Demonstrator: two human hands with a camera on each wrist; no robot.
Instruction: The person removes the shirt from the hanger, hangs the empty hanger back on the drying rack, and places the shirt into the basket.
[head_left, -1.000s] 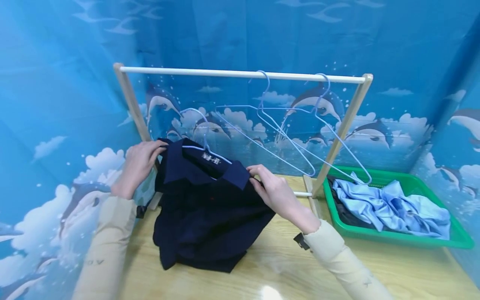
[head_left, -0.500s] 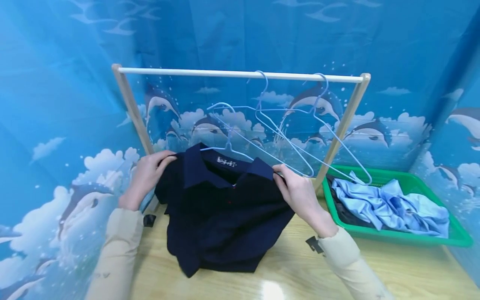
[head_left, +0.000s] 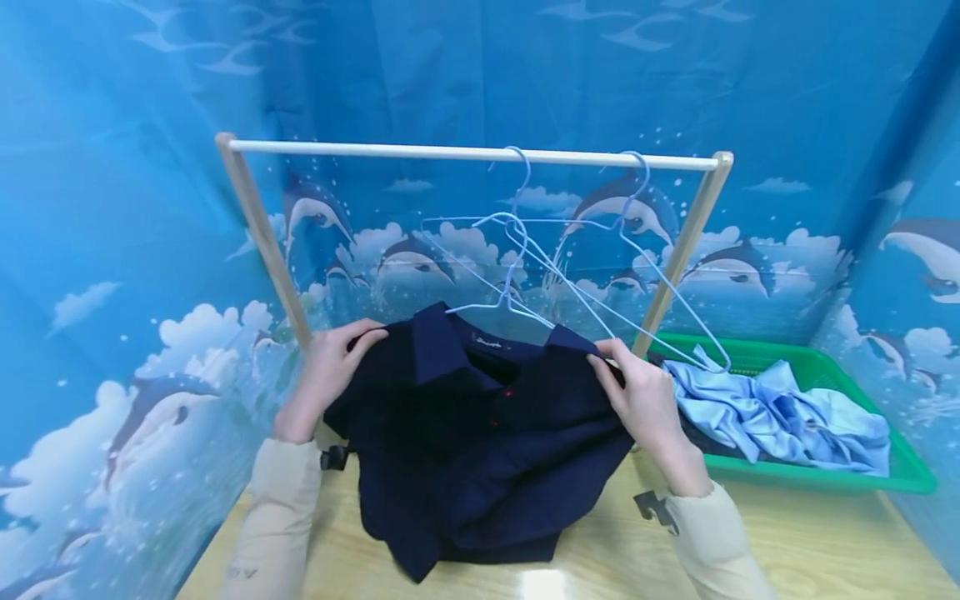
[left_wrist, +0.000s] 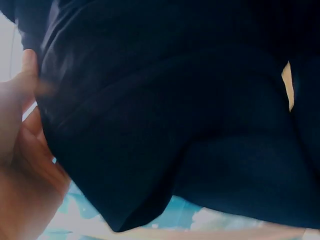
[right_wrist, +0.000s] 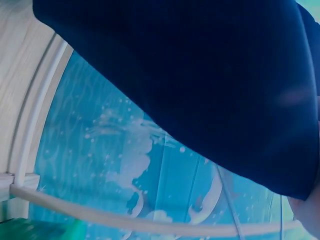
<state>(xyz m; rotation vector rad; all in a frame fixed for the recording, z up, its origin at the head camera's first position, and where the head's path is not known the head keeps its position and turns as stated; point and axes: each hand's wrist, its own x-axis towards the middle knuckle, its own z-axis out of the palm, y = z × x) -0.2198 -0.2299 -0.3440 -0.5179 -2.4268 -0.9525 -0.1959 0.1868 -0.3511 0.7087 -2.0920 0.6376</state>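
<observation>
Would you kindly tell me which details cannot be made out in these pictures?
- Collar label text: head view, too small to read.
- Hanger shoulders: head view, hidden inside the navy shirt.
- Dark garment in the green basket: head view, covered by the light blue cloth.
- Left hand: left wrist view, blurred and cut off by the edge.
- Right hand fingertips: head view, tucked into the shirt.

I see the shirt [head_left: 480, 450] in the middle, its lower part on the table [head_left: 810, 542], a wire hanger [head_left: 504, 287] inside its collar. My left hand [head_left: 330, 375] grips the shirt's left shoulder, my right hand [head_left: 645, 400] its right shoulder. Behind the shirt stands the rack [head_left: 465, 152], its rail crossing above from left to right. Two more hangers [head_left: 600, 250] hang on the rail, right of centre. Right of the rack sits the basket [head_left: 911, 475] on the table, with crumpled clothes [head_left: 780, 412] in it. The backdrop [head_left: 480, 67] stands behind everything.
</observation>
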